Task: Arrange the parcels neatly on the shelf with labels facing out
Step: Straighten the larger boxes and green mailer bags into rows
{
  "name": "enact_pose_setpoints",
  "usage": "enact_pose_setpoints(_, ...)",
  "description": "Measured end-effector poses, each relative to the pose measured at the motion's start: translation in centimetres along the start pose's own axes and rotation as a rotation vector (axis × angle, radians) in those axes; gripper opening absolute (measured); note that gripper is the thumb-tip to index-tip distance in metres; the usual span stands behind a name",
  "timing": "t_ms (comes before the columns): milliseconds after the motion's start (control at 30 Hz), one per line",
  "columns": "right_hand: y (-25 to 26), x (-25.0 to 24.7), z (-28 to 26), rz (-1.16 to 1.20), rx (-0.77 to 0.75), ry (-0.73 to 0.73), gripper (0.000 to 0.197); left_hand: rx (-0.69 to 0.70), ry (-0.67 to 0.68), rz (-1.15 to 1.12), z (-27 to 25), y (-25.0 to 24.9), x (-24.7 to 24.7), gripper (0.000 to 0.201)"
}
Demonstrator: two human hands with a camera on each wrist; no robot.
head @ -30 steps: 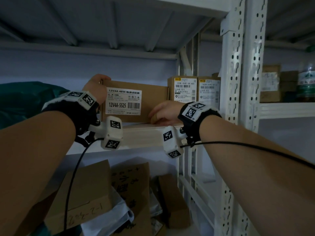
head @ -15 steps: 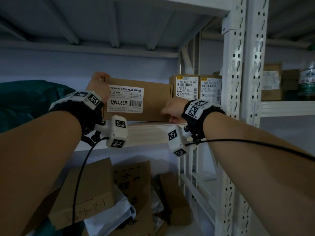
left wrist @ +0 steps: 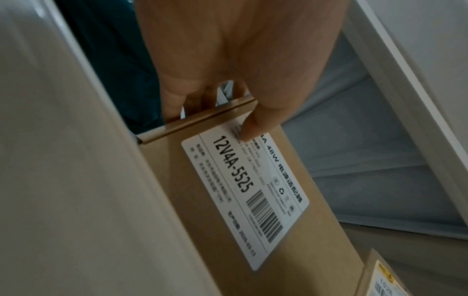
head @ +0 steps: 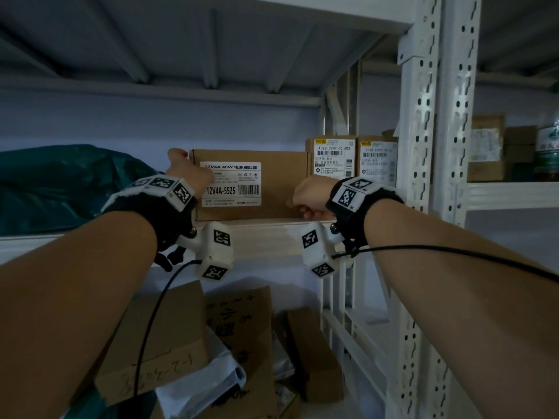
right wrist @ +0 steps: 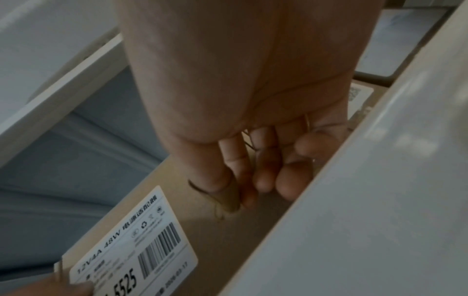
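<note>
A brown parcel [head: 278, 189] with a white "12V4A-5525" label facing out stands on the white shelf [head: 266, 237]. My left hand [head: 181, 164] grips its left end. In the left wrist view this hand [left wrist: 217, 108] has its thumb on the label of the parcel [left wrist: 316, 230] and its fingers behind the end. My right hand [head: 302, 204] is at the parcel's lower right corner. In the right wrist view its [right wrist: 260, 180] curled fingers press on the front face of the parcel [right wrist: 228, 240], holding nothing. Two upright labelled parcels [head: 332, 160] [head: 378, 161] stand just right of it.
A teal bag [head: 60, 182] lies on the shelf to the left. A white perforated post [head: 420, 146] bounds the bay on the right; beyond it stand more boxes [head: 487, 149] and a bottle [head: 549, 152]. Loose cartons [head: 169, 337] and bags are piled below.
My right hand has slid along the parcel's lower edge from under it to its lower right corner. The parcel has stayed on the shelf, and my left hand has kept its grip.
</note>
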State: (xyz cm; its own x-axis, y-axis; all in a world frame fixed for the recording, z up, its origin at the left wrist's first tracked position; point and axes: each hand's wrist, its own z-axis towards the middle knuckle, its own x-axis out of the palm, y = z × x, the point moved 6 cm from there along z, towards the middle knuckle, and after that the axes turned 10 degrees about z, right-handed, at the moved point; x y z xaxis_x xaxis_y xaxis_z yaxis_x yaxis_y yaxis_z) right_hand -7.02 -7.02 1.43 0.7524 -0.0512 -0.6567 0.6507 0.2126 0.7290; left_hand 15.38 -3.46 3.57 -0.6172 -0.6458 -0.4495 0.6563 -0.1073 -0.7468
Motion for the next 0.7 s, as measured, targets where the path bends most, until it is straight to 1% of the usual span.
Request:
enact_pose_setpoints(100,0.2,0.1,-0.4,0.001,0.006,0.019,0.021,-0.024,0.074,0.046,0.0,0.5,0.2,0.070)
enact_pose_setpoints(167,0.3,0.2,-0.6,-0.022,0.009,0.025,0.017,-0.063,0.096,0.012,-0.2,0.6,0.3,0.072)
enact_pose_setpoints(233,0.5,0.3,-0.8,-0.036,0.010,0.029,0.011,-0.100,0.084,-0.046,-0.2,0.8,0.3,0.074)
enact_pose_setpoints(333,0.7,0.5,-1.1,-0.033,0.025,0.042,0.008,-0.044,0.018,-0.062,0.0,0.8,-0.2,0.073)
enact_pose_setpoints(433,1.6,1.4,-1.6,-0.021,0.022,0.087,0.009,0.019,-0.113,0.038,0.1,0.6,-1.8,0.067)
enact_pose_setpoints(500,2.7,2.6,-1.9,-0.004,-0.003,0.132,0.010,0.071,-0.202,0.101,0.1,0.4,-3.0,0.066)
enact_pose_setpoints(533,3.4,3.3,-2.0,0.006,-0.022,0.148,0.011,0.114,-0.231,0.119,0.1,0.2,-3.5,0.065)
enact_pose_setpoints(633,5.6,4.9,-2.1,0.062,-0.091,0.165,0.026,0.258,-0.302,0.135,0.2,-0.3,-5.5,0.057)
enact_pose_setpoints(700,7.1,5.7,-2.5,0.030,-0.139,0.171,0.026,0.309,-0.384,0.216,0.1,-0.7,-7.1,0.046)
